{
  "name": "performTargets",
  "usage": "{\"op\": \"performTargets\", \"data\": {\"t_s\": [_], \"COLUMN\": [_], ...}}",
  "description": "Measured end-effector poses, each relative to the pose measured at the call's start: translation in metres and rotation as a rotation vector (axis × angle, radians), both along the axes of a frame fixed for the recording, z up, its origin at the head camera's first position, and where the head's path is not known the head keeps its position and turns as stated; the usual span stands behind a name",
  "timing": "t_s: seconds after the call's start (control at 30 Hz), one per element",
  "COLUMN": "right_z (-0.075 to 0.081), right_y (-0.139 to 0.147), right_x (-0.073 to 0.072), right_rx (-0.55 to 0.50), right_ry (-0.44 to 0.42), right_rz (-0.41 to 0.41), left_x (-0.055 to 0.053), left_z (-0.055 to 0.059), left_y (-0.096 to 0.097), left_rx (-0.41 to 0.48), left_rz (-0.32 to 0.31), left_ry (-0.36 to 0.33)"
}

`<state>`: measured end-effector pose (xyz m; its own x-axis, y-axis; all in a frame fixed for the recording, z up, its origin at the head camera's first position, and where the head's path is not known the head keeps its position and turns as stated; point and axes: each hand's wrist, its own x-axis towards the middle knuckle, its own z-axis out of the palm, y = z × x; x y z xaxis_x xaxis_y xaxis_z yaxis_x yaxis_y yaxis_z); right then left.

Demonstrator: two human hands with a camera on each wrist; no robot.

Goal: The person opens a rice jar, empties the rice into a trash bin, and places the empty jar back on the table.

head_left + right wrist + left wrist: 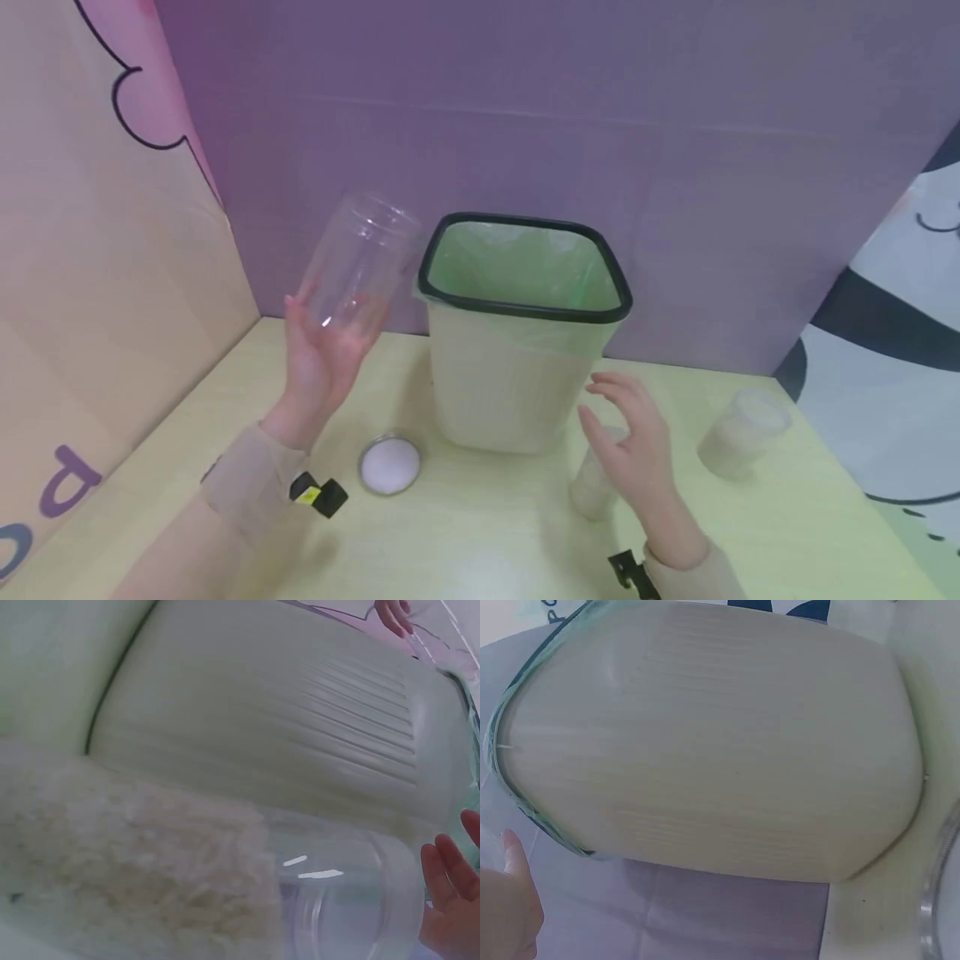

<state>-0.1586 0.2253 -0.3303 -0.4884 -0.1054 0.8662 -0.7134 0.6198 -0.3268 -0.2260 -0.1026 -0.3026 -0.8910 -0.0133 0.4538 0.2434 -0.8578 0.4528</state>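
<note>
My left hand (pixel 322 358) grips the base end of a clear plastic jar (pixel 363 250), raised beside the bin and tilted to the right. No contents show inside it. The bin (pixel 510 383) is whitish, with a green liner and a black rim band. My right hand (pixel 637 437), fingers loosely bent and apart, holds nothing. Just behind it stands a second clear jar (pixel 135 855), partly hidden by the hand in the head view. Pale, grain-like pieces fill much of that jar, and its upper part is see-through.
A white round lid (pixel 390 465) with a silvery rim lies on the pale table (pixel 480 533) in front of the bin. Another jar with pale contents (pixel 742 433) stands at the right. A purple panel (pixel 525 150) rises behind, with printed panels at both sides.
</note>
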Motion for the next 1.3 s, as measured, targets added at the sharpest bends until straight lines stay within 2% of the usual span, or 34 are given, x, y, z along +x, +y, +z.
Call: {"op": "performTargets", "data": {"t_s": [0.13,0.3,0.5,0.57,0.63,0.7,0.77,0.87,1.0,1.1,1.2,1.3], "right_z": [-0.009,-0.019,-0.03,-0.033,-0.036,-0.038,-0.041,-0.044,-0.048,-0.049,-0.05,-0.05], "right_y": [0.0,-0.005,-0.01,-0.011,-0.012,-0.013,-0.013,-0.013,-0.014,-0.016,-0.017,-0.018], "right_x": [0.003,0.009,0.018,0.021,0.024,0.025,0.027,0.028,0.032,0.035,0.038,0.039], "right_rx": [0.059,0.119,0.188,0.21,0.236,0.261,0.281,0.316,0.377,0.424,0.466,0.523], "right_ry": [0.034,0.053,0.071,0.072,0.065,0.057,0.034,-0.006,-0.121,-0.229,-0.329,-0.428], "right_rz": [0.03,0.111,0.217,0.261,0.289,0.312,0.328,0.319,0.283,0.257,0.242,0.241], "left_x": [0.008,0.018,0.027,0.029,0.029,0.028,0.026,0.025,0.025,0.024,0.023,0.022], "left_z": [-0.012,-0.025,-0.041,-0.047,-0.054,-0.061,-0.069,-0.076,-0.08,-0.083,-0.085,-0.087], "left_y": [-0.004,-0.011,-0.019,-0.021,-0.023,-0.026,-0.028,-0.033,-0.038,-0.039,-0.039,-0.039], "left_rx": [0.046,0.014,0.114,0.125,0.127,0.148,0.177,0.214,0.273,0.267,0.214,0.162], "left_rz": [-0.047,-0.062,-0.19,-0.223,-0.263,-0.337,-0.439,-0.571,-0.721,-0.83,-0.882,-0.877], "left_ry": [-0.059,-0.117,-0.18,-0.153,-0.093,-0.01,0.057,0.075,0.032,0.077,0.143,0.17]}}
